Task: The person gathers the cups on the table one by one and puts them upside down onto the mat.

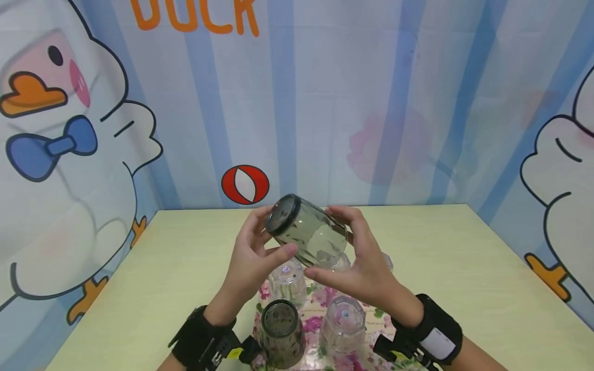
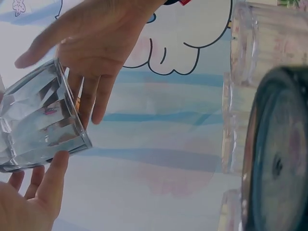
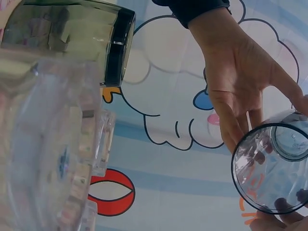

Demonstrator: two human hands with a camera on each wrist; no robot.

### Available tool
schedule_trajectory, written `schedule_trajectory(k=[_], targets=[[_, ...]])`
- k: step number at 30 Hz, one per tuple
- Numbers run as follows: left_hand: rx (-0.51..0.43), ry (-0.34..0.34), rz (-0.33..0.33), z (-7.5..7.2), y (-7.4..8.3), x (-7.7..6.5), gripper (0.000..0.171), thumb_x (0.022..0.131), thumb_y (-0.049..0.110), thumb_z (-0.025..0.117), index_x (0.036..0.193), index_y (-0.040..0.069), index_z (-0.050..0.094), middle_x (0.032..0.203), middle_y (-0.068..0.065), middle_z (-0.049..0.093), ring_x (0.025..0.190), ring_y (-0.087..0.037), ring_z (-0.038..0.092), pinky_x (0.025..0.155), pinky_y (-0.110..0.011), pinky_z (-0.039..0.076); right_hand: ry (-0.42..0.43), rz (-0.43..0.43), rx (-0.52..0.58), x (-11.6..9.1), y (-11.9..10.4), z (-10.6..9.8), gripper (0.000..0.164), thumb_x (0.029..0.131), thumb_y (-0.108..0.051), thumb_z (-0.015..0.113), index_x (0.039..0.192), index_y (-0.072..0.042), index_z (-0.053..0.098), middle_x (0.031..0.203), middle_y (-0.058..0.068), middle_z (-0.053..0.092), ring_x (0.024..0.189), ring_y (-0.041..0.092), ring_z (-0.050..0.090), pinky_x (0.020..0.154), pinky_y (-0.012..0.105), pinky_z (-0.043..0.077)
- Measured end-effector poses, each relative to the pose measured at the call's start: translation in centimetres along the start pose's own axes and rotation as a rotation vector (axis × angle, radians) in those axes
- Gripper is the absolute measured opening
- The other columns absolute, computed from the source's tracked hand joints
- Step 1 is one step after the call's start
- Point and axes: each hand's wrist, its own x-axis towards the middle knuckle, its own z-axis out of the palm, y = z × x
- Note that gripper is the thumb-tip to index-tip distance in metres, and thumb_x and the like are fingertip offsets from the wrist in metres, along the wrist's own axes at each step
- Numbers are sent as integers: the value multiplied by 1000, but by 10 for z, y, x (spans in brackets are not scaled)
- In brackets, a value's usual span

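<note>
Above the tray, my two hands hold a grey-tinted glass tumbler point(image 1: 308, 232) tipped on its side, its thick dark base toward the upper left and its open mouth toward the right. The left hand point(image 1: 257, 250) grips it near the base, thumb in front and fingers behind. At the mouth end, the right hand point(image 1: 366, 257) has its thumb below and fingers along the upper side. In the left wrist view the tumbler point(image 2: 41, 118) sits between both hands; the right wrist view looks into the open mouth of the tumbler point(image 3: 269, 168).
Below the hands lies a floral-patterned tray point(image 1: 313, 324) on a pale yellow table point(image 1: 185, 257). It bears upturned glasses: another grey tumbler point(image 1: 282, 332) at front left, a clear glass point(image 1: 343, 324) at front right, and clear ones behind, including one glass point(image 1: 287, 281) partly covered by the hands.
</note>
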Motion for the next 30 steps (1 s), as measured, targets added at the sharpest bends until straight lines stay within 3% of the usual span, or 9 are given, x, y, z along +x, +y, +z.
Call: schedule_trajectory(k=[5, 9, 12, 21, 30], targets=[[89, -29, -45, -4, 8, 3, 67, 81, 16, 75, 139, 10, 41, 132, 1, 52, 120, -9, 57, 89, -32, 59, 7, -49, -28, 1, 3, -6, 75, 86, -45, 68, 146, -16, 34, 138, 11, 46, 129, 25, 46, 103, 52, 47], [175, -95, -78, -4, 16, 5, 66, 81, 14, 75, 139, 13, 44, 134, -10, 51, 122, -26, 57, 90, -34, 59, 12, -59, -41, 4, 3, -12, 69, 87, -43, 67, 145, -19, 38, 134, 8, 51, 122, 22, 51, 97, 46, 52], [235, -140, -98, -3, 20, 5, 65, 81, 13, 75, 139, 17, 44, 133, -12, 51, 122, -33, 57, 91, -33, 58, -3, -71, -47, 6, 1, -15, 68, 86, -39, 70, 144, -19, 40, 132, 6, 53, 118, 20, 53, 92, 39, 54], [297, -185, -116, 1, 28, 2, 65, 81, 15, 76, 137, 27, 47, 133, -3, 53, 118, -26, 59, 91, -34, 58, -55, -109, -69, 5, -4, -20, 62, 81, -23, 77, 136, -16, 50, 123, 3, 59, 108, 13, 57, 84, 30, 58], [343, -172, -144, 15, 36, -4, 69, 80, 20, 77, 138, 31, 43, 135, 1, 51, 120, -23, 58, 92, -32, 57, -61, -61, -58, -3, -11, -32, 65, 74, -10, 80, 132, -16, 53, 122, 3, 60, 112, 9, 57, 84, 27, 59]])
